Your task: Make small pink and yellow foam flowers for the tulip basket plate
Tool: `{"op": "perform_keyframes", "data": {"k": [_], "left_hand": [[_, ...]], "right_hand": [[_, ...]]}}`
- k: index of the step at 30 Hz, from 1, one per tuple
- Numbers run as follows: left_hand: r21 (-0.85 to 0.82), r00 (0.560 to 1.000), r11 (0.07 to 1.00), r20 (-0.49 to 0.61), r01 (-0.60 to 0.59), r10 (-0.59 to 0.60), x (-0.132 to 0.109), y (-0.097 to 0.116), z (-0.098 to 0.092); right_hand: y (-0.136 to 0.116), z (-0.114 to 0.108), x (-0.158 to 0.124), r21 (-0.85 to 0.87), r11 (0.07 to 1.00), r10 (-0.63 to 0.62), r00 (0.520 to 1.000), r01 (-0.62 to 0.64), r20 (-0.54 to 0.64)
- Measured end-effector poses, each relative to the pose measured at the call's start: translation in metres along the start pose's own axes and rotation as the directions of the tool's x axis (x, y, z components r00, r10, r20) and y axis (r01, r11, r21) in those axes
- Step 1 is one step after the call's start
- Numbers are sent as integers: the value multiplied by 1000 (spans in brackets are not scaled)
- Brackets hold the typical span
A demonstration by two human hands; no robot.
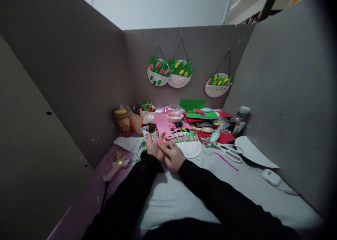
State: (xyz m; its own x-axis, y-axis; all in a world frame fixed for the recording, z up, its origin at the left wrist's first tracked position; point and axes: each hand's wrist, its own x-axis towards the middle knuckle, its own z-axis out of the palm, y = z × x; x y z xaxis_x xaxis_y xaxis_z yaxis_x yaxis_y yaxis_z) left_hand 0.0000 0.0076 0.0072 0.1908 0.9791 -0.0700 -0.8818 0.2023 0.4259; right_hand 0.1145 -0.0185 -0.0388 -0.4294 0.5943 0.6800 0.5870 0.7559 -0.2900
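Observation:
My left hand is turned palm up over the table, its fingers loosely stretched out and apart. My right hand meets it from the right, index finger laid across the left palm and the other fingers curled in. A small bright pink bit shows by the fingertips; whether it is held is unclear. Just beyond the right hand lies a half-round white paper plate with drawn lines, green paper grass and pink tulips along its top edge. Pink paper lies behind the hands.
White-handled scissors and a magenta pipe cleaner lie to the right. A bottle and a white case stand near the right panel. At left are a brown jar and a pink glue gun. Flower plates hang behind.

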Motion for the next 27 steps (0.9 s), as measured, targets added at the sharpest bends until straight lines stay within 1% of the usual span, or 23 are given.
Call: {"op": "perform_keyframes", "data": {"k": [2,4,6,8,10,12,15,19,21,24,25,27], "left_hand": [[-4,1000,1000,-8,-19,19,0,1,0],[-11,998,998,-9,-54,54,1,3,-1],[-2,998,998,-10,-64,64,2,6,-1],[17,999,999,-12,-49,49,2,7,-1],[34,999,998,-11,-48,49,2,8,-1],[34,998,997,-12,-65,65,3,8,-1],[17,997,998,-21,-68,68,3,8,-2],[11,998,998,-1,-61,61,3,8,-3],[2,997,997,-3,-71,71,3,8,-2],[-17,997,997,-24,-70,69,2,9,-2],[-19,998,998,-28,-63,63,2,8,-1],[-16,998,999,-24,-50,50,1,8,-1]], "right_hand": [[-1,0,0,-20,1000,15,1000,-15,3],[-2,0,-1,-24,999,-36,999,36,15],[-2,0,-1,-21,997,-78,996,79,40],[-1,0,-1,-29,998,-49,998,50,45],[0,0,-1,-51,999,-2,1000,3,18],[1,-1,-1,-62,998,-18,1000,18,-1],[1,-1,-1,-40,996,-82,996,83,21],[3,2,1,-35,999,-16,1000,17,15],[5,3,1,-42,999,-29,999,29,16],[7,4,0,1,996,-91,995,91,33],[6,5,1,17,996,-91,995,91,35],[5,5,1,25,998,-51,998,51,34]]}}
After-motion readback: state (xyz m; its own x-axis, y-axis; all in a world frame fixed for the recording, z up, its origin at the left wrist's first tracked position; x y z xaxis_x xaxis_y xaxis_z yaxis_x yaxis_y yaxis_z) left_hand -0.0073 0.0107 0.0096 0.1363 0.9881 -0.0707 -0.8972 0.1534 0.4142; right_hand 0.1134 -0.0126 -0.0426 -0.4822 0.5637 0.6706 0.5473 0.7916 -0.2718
